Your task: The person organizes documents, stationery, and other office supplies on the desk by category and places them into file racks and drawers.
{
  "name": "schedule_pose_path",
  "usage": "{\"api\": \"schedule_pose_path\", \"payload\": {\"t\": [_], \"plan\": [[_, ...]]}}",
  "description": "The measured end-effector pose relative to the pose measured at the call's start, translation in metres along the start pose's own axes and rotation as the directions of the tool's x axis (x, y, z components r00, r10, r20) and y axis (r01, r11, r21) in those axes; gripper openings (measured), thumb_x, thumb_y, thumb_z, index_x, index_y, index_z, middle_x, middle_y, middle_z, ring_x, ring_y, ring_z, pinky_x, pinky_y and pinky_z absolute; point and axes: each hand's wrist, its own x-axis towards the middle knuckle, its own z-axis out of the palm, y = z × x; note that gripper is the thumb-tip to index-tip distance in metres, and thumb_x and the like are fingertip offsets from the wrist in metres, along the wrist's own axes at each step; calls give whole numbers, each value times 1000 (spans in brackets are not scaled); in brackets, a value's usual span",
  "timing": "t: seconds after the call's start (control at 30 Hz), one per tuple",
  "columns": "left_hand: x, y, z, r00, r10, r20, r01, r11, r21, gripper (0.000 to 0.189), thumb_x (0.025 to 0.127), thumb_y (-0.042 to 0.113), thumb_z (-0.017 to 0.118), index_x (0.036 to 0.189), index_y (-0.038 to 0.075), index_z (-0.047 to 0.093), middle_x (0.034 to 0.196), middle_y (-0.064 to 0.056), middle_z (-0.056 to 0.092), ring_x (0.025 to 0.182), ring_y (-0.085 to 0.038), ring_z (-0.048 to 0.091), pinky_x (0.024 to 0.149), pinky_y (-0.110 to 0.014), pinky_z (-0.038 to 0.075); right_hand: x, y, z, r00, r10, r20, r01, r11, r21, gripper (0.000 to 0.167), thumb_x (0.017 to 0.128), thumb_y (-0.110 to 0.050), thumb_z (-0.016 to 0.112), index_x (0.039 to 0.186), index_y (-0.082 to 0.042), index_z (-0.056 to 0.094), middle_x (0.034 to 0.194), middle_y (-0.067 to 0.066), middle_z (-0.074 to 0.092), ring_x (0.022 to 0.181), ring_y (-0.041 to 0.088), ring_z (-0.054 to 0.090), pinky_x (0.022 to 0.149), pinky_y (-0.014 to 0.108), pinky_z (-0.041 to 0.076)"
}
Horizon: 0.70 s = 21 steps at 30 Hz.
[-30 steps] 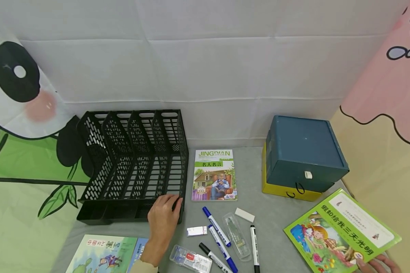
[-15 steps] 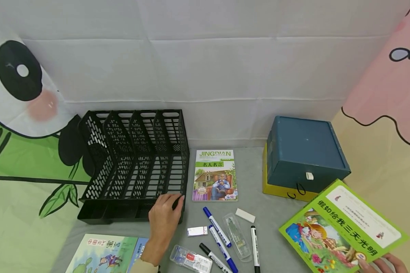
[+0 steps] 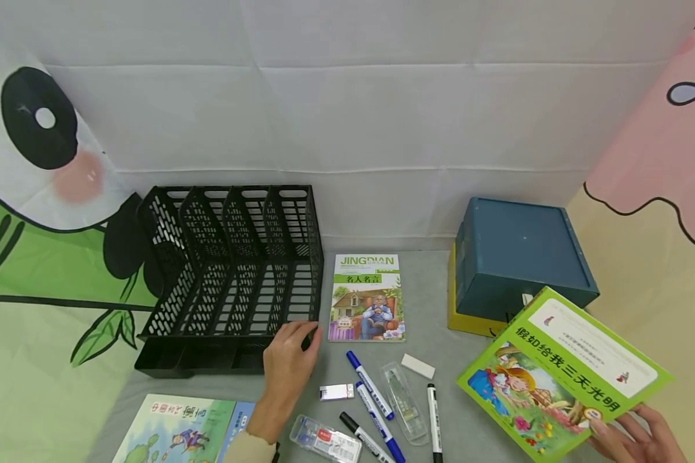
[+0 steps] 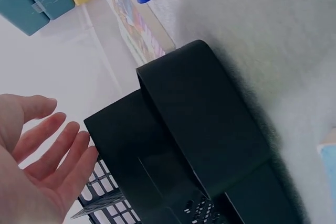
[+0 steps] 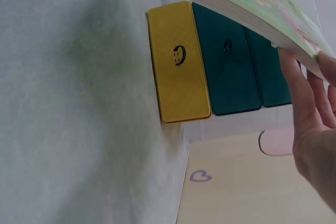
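Observation:
My right hand [image 3: 639, 434] pinches a green-edged book [image 3: 562, 379] with a picture of a girl on its cover, thumb on top and fingers underneath. In the right wrist view the book [image 5: 262, 11] is raised off the table, tilted, with its page edge showing. My left hand [image 3: 289, 363] is at the front right corner of a black mesh file rack [image 3: 228, 296]. The left wrist view shows that hand [image 4: 47, 161] with loosely extended fingers beside the rack, gripping nothing. The rack has several upright dividers and a front trough.
Behind the raised book stands a teal drawer box [image 3: 521, 251] with a yellow drawer [image 5: 178, 61]. Another book [image 3: 366, 299] lies right of the rack. Markers [image 3: 379, 421], erasers [image 3: 418, 366] and clear plastic cases [image 3: 404, 402] lie in front. More books [image 3: 174, 427] are at front left.
My right hand has lifted the green-edged book and brought it left, so it now overlaps the drawer box. My left hand stays at the rack corner; the head view has shifted slightly.

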Motion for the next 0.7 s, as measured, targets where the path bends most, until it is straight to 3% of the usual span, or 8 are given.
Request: {"api": "schedule_pose_path", "payload": {"t": [0.07, 0.23, 0.53, 0.7], "plan": [[1, 2, 1, 1000, 7, -4, -7, 1000, -8, 17, 76, 8, 90, 89, 4, 80, 87, -10, 73, 77, -27, 71, 58, -41, 58, 2, -3, 6, 997, -53, 60, 52, 999, 11, 61, 98, -4, 69, 152, -18, 43, 116, -20, 67, 91, 1, 72, 64, 35, 62], [4, 6, 3, 1000, 20, -12, -21, 1000, -20, 17, 75, 7, 90, 89, 4, 80, 86, -10, 73, 77, -26, 71, 58, -41, 58, 7, -13, 27, 982, -158, 102, 154, 987, 49, 58, 96, 11, 64, 147, -11, 48, 115, -16, 71, 89, 4, 74, 61, 29, 61], [12, 18, 5, 1000, 7, 22, -5, 996, -92, 15, 79, 9, 89, 91, 4, 81, 88, -8, 74, 80, -25, 71, 64, -39, 60, 13, -30, 60, 976, -148, 157, 141, 988, 59, 50, 93, 15, 66, 136, -9, 54, 113, -11, 74, 89, 8, 75, 64, 28, 61], [14, 24, 7, 998, -30, 51, 37, 989, -142, 17, 79, 10, 88, 94, 6, 81, 92, -7, 74, 85, -24, 72, 68, -39, 60, 20, -32, 76, 954, -184, 236, 182, 983, 27, 49, 92, 15, 66, 135, -5, 53, 117, -10, 74, 94, 9, 75, 67, 29, 61]]}}
